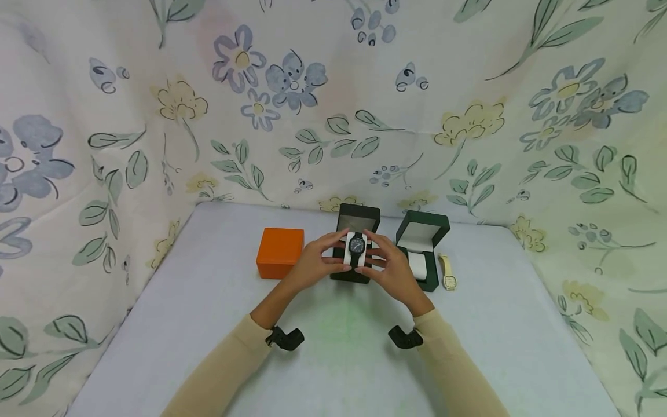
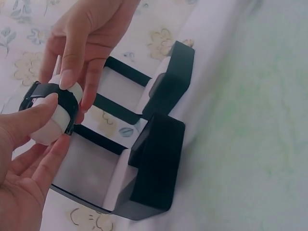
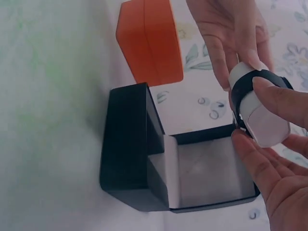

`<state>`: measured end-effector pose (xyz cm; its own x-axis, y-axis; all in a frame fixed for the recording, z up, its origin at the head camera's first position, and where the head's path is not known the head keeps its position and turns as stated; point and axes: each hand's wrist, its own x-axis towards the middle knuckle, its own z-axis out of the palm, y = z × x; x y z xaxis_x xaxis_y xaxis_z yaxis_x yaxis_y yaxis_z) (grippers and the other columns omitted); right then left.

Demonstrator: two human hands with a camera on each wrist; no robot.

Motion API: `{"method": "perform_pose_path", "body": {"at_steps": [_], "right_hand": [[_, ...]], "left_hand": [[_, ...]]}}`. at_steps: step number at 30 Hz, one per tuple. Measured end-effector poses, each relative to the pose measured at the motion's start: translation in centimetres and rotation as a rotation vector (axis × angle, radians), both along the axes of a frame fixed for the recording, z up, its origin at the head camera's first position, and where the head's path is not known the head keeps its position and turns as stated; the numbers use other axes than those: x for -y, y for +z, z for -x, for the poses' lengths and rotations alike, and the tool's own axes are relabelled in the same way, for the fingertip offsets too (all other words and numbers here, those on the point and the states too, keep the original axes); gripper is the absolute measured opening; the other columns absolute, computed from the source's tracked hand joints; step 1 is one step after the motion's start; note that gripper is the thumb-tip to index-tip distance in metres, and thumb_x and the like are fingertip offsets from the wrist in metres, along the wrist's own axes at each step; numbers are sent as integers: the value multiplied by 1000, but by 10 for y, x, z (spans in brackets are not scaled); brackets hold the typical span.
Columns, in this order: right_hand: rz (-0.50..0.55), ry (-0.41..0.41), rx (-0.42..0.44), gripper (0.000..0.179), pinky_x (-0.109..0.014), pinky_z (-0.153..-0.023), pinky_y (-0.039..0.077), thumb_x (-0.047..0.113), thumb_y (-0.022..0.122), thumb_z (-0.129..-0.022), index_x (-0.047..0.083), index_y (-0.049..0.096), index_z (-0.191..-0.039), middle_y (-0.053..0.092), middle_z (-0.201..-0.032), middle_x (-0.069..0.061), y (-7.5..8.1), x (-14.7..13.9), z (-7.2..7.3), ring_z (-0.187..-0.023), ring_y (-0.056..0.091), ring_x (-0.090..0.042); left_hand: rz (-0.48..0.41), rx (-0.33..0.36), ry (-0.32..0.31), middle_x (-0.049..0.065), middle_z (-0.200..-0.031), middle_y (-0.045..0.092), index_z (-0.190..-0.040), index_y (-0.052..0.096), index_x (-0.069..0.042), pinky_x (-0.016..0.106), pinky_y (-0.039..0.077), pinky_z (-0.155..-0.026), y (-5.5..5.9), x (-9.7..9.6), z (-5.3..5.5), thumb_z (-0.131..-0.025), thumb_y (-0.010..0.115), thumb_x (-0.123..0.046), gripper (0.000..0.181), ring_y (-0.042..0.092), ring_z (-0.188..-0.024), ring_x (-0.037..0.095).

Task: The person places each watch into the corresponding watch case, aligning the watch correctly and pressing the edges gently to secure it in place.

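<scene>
A black wristwatch (image 1: pixel 356 245), strapped round a white watch cushion (image 2: pixel 48 126), is held up between both hands over an open black watch box (image 1: pixel 359 217). My left hand (image 1: pixel 319 259) grips one end of the cushion, with the thumb on the strap in the left wrist view. From the opposite side my right hand (image 1: pixel 392 267) pinches the other end, its thumb lying on the strap (image 3: pixel 263 77) in the right wrist view. The black box's lid stands raised, and the hands partly cover its base in the head view.
Left of the black box sits a closed orange box (image 1: pixel 280 253). On the right stands an open dark green watch box (image 1: pixel 428 223) with a white cushion (image 1: pixel 417 265) inside. A gold watch (image 1: pixel 449 281) lies beside it. Floral fabric (image 1: pixel 339 87) hangs behind the table.
</scene>
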<state>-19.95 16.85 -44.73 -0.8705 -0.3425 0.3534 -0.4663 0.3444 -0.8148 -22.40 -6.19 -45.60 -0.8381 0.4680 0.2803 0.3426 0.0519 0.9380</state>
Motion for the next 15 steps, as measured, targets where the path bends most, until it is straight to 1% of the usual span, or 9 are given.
{"method": "perform_pose_path", "body": {"at_steps": [2,4,6,9,10,13,15], "right_hand": [[-2,-7,8,86,-50,-93,57,-1,83,-82,16,42,-155,52,-139,-12,-1,0,3,-118,64,-34],[-9,-14,9,85,-50,-94,57,0,83,-81,11,42,-155,53,-139,-15,-2,0,7,-119,63,-35],[-19,-21,7,84,-49,-96,56,1,84,-81,7,43,-154,54,-138,-16,-3,0,10,-121,62,-35],[-53,-38,-1,82,-43,-98,55,3,84,-81,8,44,-153,55,-139,-14,-6,-1,15,-126,57,-32],[-62,-41,0,82,-42,-100,54,3,84,-81,7,44,-153,55,-139,-14,-7,-1,17,-128,56,-31],[-81,-40,2,82,-45,-104,51,2,84,-81,3,43,-153,53,-145,-15,-10,-1,20,-133,52,-32],[-93,-33,3,81,-48,-106,49,1,83,-82,0,43,-152,50,-149,-15,-14,-1,23,-136,49,-33]], "left_hand": [[10,-2,9,12,-153,46,-155,42,-7,29,58,-90,-1,-1,3,-85,78,4,79,56,-126,31],[22,-2,21,10,-152,47,-155,43,-8,29,58,-90,-2,-2,6,-85,78,4,79,57,-125,30],[30,1,31,8,-152,47,-154,43,-7,29,58,-90,-2,-3,7,-85,78,4,79,57,-125,30],[37,6,38,10,-152,47,-154,43,-6,29,58,-90,-3,-4,10,-85,78,4,79,57,-125,31],[40,7,39,10,-152,47,-154,43,-6,30,59,-90,-4,-4,11,-85,78,4,79,57,-125,32],[52,15,43,12,-153,46,-155,42,-6,34,59,-91,-8,-5,14,-85,78,4,79,56,-126,33],[85,11,54,12,-154,46,-155,42,-7,38,57,-95,-11,-6,16,-85,79,2,79,55,-128,33]]}}
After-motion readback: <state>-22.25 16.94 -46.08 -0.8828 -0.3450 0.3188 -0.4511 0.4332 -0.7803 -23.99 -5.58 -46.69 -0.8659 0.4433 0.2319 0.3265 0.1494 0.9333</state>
